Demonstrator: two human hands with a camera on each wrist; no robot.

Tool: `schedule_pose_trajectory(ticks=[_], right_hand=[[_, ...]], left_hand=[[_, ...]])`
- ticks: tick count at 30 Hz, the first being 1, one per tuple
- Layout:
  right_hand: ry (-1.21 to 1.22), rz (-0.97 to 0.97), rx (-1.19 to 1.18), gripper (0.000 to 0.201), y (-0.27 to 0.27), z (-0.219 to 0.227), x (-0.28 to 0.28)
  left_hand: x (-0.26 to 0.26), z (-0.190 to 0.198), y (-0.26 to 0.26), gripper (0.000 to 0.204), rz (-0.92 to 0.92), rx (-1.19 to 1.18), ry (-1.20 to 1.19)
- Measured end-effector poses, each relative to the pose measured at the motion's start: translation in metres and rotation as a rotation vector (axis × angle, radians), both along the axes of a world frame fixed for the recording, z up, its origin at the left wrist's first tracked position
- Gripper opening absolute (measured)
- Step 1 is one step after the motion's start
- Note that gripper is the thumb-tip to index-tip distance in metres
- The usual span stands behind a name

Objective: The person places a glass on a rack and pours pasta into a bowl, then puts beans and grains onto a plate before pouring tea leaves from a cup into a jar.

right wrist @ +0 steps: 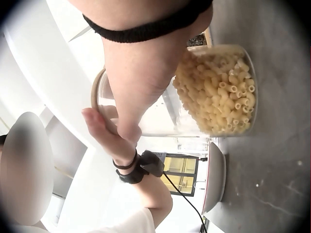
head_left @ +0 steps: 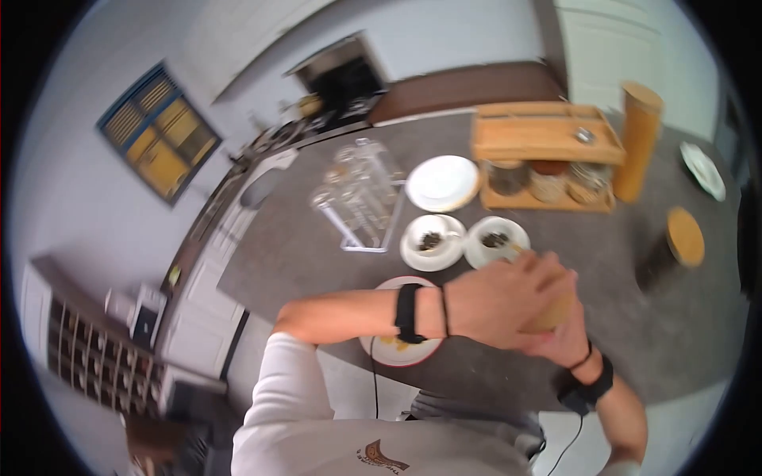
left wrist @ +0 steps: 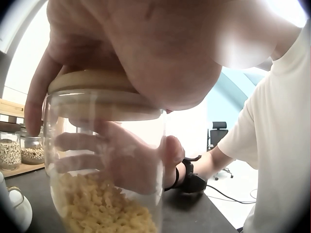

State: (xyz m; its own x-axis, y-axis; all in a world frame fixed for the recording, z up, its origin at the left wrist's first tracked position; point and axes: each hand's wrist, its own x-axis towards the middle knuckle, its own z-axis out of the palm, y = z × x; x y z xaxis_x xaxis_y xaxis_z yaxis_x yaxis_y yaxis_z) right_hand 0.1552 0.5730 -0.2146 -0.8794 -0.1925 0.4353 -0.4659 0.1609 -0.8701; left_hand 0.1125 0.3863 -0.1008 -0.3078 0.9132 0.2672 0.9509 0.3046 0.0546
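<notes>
A glass jar (left wrist: pixel 104 145) part-filled with macaroni (right wrist: pixel 218 92) is held between both hands over the front of the table. My left hand (head_left: pixel 504 300) lies over the top, its fingers curled round the pale wooden lid (left wrist: pixel 92 81). Around the glass wall, lower down, my right hand (right wrist: pixel 146 77) grips the jar; its fingers show through the glass in the left wrist view. Under the left forearm stands a red-rimmed white bowl (head_left: pixel 389 359) with yellow pieces in it, partly hidden by the arm.
Beyond the hands are two white cups (head_left: pixel 429 240) with dark bits inside, white plates (head_left: pixel 443 182) and a rack of glassware (head_left: pixel 361 198). A wooden shelf (head_left: pixel 548 131) with jars, a tall container (head_left: pixel 637 143) and a dark wooden-lidded jar (head_left: pixel 671 250) stand to the right.
</notes>
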Motion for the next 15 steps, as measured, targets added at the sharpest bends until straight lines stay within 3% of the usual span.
schedule_pose_trajectory(ticks=[8, 15], right_hand=[[0.006, -0.059, 0.003, 0.096, -0.001, -0.024, -0.001], [-0.038, -0.061, 0.044, 0.099, 0.007, -0.028, -0.004]], left_hand=[[-0.002, -0.013, -0.005, 0.078, -0.015, 0.060, 0.158], [-0.010, -0.005, -0.009, 0.089, -0.062, -0.026, 0.134]])
